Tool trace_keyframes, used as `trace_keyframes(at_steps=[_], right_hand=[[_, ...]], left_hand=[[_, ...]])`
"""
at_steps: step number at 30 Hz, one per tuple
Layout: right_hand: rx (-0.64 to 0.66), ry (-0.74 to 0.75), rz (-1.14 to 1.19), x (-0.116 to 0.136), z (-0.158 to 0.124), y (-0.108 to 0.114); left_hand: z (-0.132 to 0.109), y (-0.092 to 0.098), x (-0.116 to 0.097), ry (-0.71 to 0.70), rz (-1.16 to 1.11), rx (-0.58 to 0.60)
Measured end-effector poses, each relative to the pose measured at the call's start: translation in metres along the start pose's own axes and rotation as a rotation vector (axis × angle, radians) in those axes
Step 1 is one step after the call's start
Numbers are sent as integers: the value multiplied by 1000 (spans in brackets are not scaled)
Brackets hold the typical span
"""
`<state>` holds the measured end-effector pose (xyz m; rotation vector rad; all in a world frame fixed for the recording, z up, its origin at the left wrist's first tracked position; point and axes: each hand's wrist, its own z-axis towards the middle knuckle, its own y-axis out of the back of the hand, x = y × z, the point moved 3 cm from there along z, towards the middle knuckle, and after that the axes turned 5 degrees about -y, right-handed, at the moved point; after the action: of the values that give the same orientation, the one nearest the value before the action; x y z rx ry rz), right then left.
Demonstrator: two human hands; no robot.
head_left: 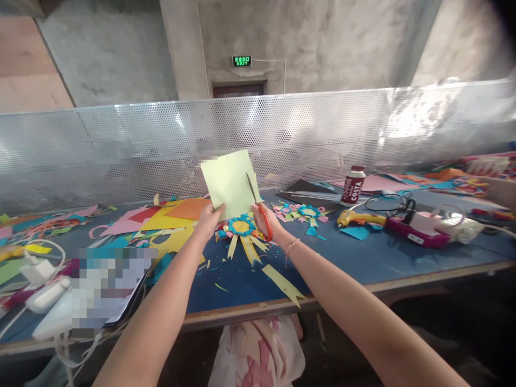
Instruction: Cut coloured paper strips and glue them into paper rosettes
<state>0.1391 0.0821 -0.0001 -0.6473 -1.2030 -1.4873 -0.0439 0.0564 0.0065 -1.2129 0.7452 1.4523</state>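
At the centre were one left hand (209, 217), one right hand (274, 223), one pair of scissors (269, 231) and one pale green sheet (229, 185). One ribboned rosette (242, 227) lay at six o'clock, with at least one more, a blue rosette (309, 212), between three and four. One bottle (352, 188) stood at three, one yellow glue gun (366, 219) lay just past three, and one exit sign (242, 61) hung at twelve.

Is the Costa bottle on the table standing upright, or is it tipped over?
Upright: the bottle stands on the table, with its cap at the top.

Concrete wall (322, 43) behind perforated metal screen (161, 140)
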Motion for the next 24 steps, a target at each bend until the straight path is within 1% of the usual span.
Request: trace_keyframes(at_steps=[6, 13, 19, 24], right_hand=[[11, -53, 102, -4, 2, -2], [24, -84, 199, -5, 3, 0], [-2, -89, 151, -4, 2, 1], [-13, -75, 138, -6, 3, 0]], left_hand=[[-2, -1, -3, 3, 37, 24], [-4, -4, 0, 35, 85, 24], [-3, -4, 2, 19, 81, 47], [-3, -4, 2, 18, 91, 37]])
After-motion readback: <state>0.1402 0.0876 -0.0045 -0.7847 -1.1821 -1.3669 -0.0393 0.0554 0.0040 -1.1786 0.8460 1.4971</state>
